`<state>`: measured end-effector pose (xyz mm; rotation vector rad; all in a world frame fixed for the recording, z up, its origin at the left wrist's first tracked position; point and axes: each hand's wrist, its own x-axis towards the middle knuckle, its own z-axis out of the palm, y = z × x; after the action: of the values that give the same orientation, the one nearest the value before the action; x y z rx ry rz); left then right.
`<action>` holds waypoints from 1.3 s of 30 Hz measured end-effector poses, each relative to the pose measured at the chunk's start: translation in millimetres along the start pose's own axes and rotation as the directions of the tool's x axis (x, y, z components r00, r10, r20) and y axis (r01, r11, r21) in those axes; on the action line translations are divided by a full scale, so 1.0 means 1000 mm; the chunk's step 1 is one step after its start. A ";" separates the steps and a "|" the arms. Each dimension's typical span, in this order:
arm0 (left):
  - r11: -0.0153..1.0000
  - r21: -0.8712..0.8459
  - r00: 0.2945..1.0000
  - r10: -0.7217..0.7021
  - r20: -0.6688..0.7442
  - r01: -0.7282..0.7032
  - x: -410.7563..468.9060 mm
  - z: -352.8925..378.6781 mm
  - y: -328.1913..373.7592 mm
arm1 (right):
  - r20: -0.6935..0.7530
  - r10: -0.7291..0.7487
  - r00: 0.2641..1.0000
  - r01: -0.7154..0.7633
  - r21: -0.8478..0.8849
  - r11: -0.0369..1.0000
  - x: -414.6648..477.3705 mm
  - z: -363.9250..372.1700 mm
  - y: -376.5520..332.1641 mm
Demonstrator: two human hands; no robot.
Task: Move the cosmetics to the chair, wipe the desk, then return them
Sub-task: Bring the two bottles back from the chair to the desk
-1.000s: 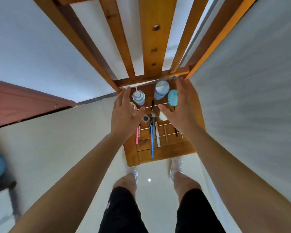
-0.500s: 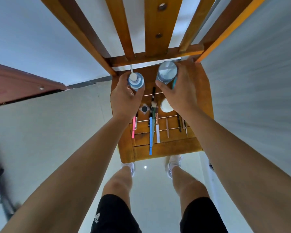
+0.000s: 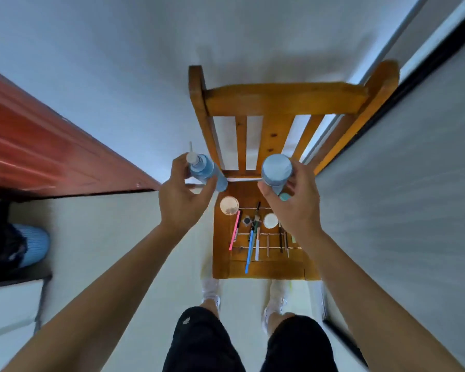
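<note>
wooden chair seat (image 3: 275,269) strewn with brushes (image 3: 249,245). left hand (image 3: 183,202) clamped round pump bottle (image 3: 204,169), right hand (image 3: 295,205) round capped bottle (image 3: 276,167), both held above seat. probably light, slick plastic: grip mid-body, upright.

— What is the chair (image 3: 279,103) made of?
— Wood, orange-brown, varnished to a soft sheen, with dark knots in the middle back slat.
— And the pump bottle (image 3: 206,171) in the left grip (image 3: 183,202)?
— Smooth translucent blue plastic, with a white plastic nozzle (image 3: 191,157). The capped bottle (image 3: 276,169) in the right grip (image 3: 295,210) is pale blue, and its top looks matt.
— Below the grips?
— A pink pen (image 3: 234,230) and a blue pen (image 3: 249,249), smooth plastic by the look. The floor (image 3: 118,251) is pale, smooth, slightly glossy; the shorts (image 3: 204,342) are matt black cloth. Left of the left grip, the door (image 3: 38,146) is reddish-brown with a sheen.
</note>
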<state>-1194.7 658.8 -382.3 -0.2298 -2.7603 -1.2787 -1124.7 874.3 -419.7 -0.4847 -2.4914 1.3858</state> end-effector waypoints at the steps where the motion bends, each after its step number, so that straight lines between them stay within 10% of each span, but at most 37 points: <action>1: 1.000 0.008 0.999 0.025 -0.045 -0.025 0.001 -0.024 0.013 | 0.005 -0.052 0.999 0.052 0.035 0.998 0.004 -0.005 -0.025; 17: 0.976 0.071 0.621 -0.074 -0.780 0.204 -0.175 -0.362 0.073 | 0.237 -0.754 0.612 0.528 0.588 0.613 -0.091 0.074 -0.377; 39: 0.800 -0.090 0.092 -0.178 -0.980 0.593 -0.615 -0.694 -0.124 | 0.453 -0.890 0.053 0.346 0.828 0.442 -0.609 0.394 -0.609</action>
<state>-597.2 -11.0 -116.6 1.1037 -1.7297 -0.5056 -815.8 25.4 -135.8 1.8597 -1.9799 1.9257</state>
